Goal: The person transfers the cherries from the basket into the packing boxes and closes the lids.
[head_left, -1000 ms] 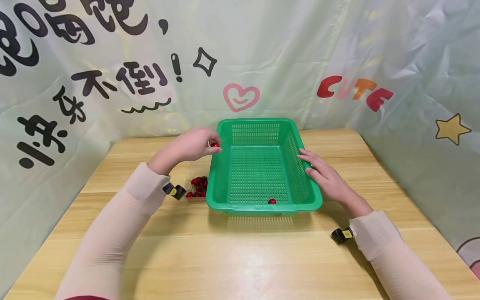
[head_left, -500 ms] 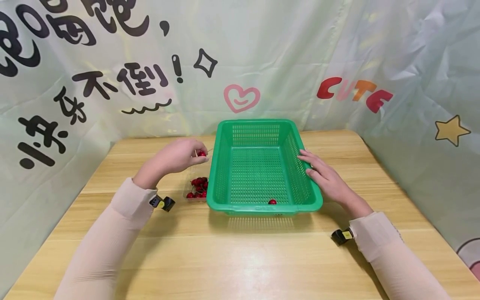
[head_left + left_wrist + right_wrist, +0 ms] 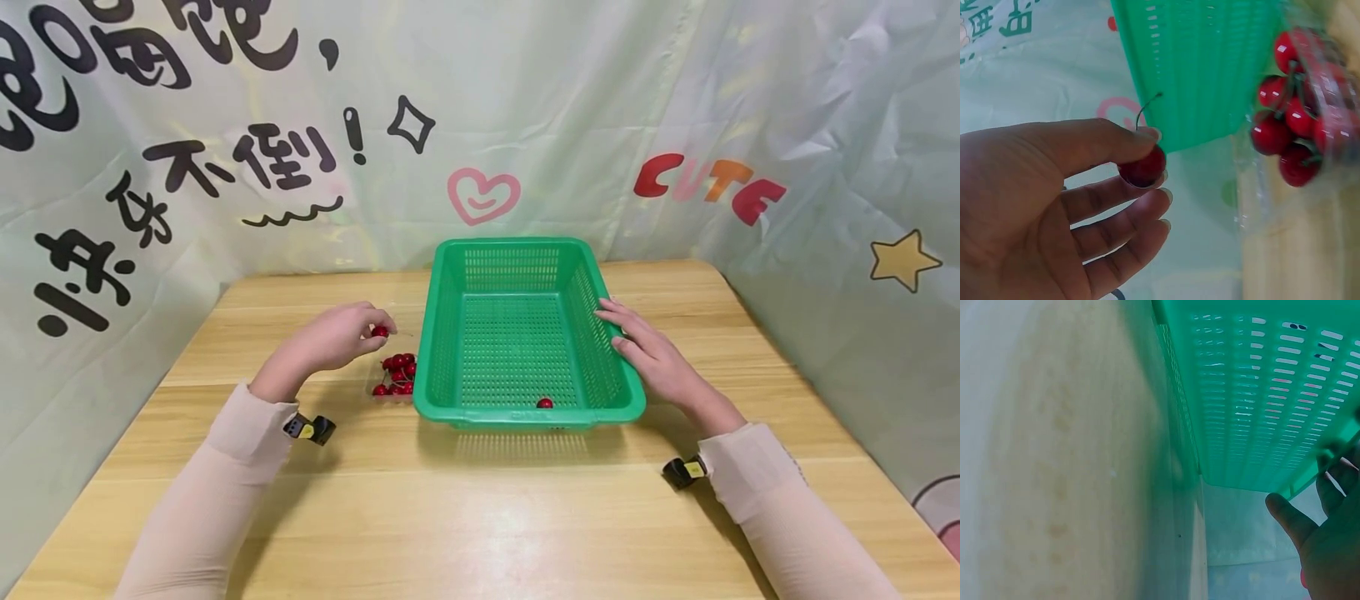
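Note:
My left hand point(image 3: 341, 335) pinches a red cherry point(image 3: 1145, 167) between thumb and forefinger. Its thin stem sticks up past the thumb, and the other fingers are spread below. A clear plastic box point(image 3: 1250, 200) holding several more cherries point(image 3: 398, 372) lies just beyond the hand, against the left side of a green basket point(image 3: 513, 414). My right hand point(image 3: 651, 350) rests on the basket's right rim, fingertips over the edge. A single cherry point(image 3: 544, 403) is inside the basket near its front wall.
Everything stands on a pale wooden table point(image 3: 480, 525). Behind and at both sides hangs a printed curtain point(image 3: 555, 125), close to the table's far edge. The basket's raised walls stand between the two hands.
My left hand has moved from the basket's left rim leftward and nearer, down toward the plastic box, with the cherry still pinched. The right hand and basket have not visibly moved.

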`<action>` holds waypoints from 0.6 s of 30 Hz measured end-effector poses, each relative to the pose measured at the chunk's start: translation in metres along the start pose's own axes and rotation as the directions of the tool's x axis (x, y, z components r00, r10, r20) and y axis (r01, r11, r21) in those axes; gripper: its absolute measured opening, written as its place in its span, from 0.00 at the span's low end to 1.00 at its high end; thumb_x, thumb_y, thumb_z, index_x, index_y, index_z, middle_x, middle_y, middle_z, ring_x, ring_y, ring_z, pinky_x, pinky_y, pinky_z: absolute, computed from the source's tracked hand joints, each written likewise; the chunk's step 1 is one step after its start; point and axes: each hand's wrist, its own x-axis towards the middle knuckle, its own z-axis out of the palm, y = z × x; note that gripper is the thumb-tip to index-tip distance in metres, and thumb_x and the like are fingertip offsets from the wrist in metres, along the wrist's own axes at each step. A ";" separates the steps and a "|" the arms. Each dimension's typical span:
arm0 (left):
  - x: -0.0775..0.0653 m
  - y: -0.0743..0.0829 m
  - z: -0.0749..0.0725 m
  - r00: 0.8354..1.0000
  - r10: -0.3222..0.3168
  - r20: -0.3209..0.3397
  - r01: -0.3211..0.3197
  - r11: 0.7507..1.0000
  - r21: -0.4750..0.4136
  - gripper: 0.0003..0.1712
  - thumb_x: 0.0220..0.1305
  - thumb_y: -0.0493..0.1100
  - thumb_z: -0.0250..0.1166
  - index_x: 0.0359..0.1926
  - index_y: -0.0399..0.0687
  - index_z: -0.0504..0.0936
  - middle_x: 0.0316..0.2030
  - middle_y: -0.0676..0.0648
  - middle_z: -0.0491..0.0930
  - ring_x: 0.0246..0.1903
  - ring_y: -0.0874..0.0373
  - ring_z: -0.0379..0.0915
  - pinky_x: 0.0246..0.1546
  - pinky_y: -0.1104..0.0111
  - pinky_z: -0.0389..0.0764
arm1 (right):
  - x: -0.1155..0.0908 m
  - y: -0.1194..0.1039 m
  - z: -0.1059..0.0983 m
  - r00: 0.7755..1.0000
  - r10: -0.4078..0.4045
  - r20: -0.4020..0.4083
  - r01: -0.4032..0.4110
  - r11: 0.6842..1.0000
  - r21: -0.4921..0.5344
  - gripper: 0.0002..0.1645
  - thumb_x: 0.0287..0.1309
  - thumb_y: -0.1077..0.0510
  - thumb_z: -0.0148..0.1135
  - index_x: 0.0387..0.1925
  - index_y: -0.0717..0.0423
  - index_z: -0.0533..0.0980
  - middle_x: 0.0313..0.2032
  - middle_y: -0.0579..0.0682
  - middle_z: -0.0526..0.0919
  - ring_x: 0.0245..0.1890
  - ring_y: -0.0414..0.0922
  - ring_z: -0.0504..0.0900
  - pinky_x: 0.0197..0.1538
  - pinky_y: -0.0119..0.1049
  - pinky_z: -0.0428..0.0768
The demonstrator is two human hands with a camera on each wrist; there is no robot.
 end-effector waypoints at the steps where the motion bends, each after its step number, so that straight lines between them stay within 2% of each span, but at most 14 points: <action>1: -0.002 -0.002 0.002 1.000 0.009 0.005 -0.009 1.000 0.005 0.09 0.66 0.35 0.63 0.46 0.45 0.84 0.38 0.49 0.80 0.35 0.55 0.75 0.39 0.58 0.77 | 0.000 0.000 0.000 1.000 -0.001 0.000 0.001 1.000 0.001 0.26 0.72 0.65 0.46 0.69 0.61 0.64 0.73 0.58 0.55 0.73 0.59 0.50 0.65 0.67 0.52; 7: -0.006 -0.013 0.016 0.994 0.103 0.048 -0.103 0.995 -0.002 0.10 0.62 0.29 0.62 0.43 0.40 0.84 0.41 0.45 0.82 0.42 0.49 0.79 0.45 0.56 0.78 | 0.000 -0.002 -0.001 1.000 0.000 -0.006 0.000 1.000 -0.003 0.26 0.72 0.65 0.46 0.69 0.60 0.64 0.73 0.57 0.55 0.73 0.59 0.50 0.65 0.68 0.52; 11: -0.006 -0.018 0.025 0.984 0.161 0.076 -0.160 0.987 -0.017 0.11 0.61 0.26 0.63 0.41 0.42 0.85 0.40 0.48 0.83 0.43 0.51 0.80 0.47 0.56 0.78 | -0.001 -0.003 0.000 1.000 -0.003 -0.010 0.003 1.000 -0.006 0.26 0.72 0.65 0.46 0.69 0.59 0.64 0.73 0.58 0.56 0.73 0.59 0.50 0.64 0.68 0.53; 14: -0.007 -0.020 0.030 0.981 0.168 0.095 -0.167 0.986 -0.023 0.13 0.61 0.25 0.63 0.43 0.43 0.84 0.42 0.48 0.83 0.45 0.49 0.80 0.48 0.55 0.78 | -0.002 -0.001 0.001 1.000 -0.007 -0.010 0.007 1.000 -0.002 0.26 0.71 0.65 0.46 0.69 0.61 0.64 0.73 0.59 0.55 0.73 0.60 0.51 0.65 0.68 0.52; 18: -0.007 -0.022 0.032 0.985 0.144 0.098 -0.140 0.989 -0.051 0.17 0.61 0.23 0.60 0.47 0.41 0.82 0.47 0.44 0.82 0.48 0.43 0.79 0.50 0.53 0.78 | -0.001 0.000 0.001 1.000 -0.011 -0.011 0.011 1.000 -0.002 0.26 0.71 0.66 0.46 0.69 0.61 0.64 0.73 0.60 0.55 0.72 0.61 0.51 0.65 0.68 0.52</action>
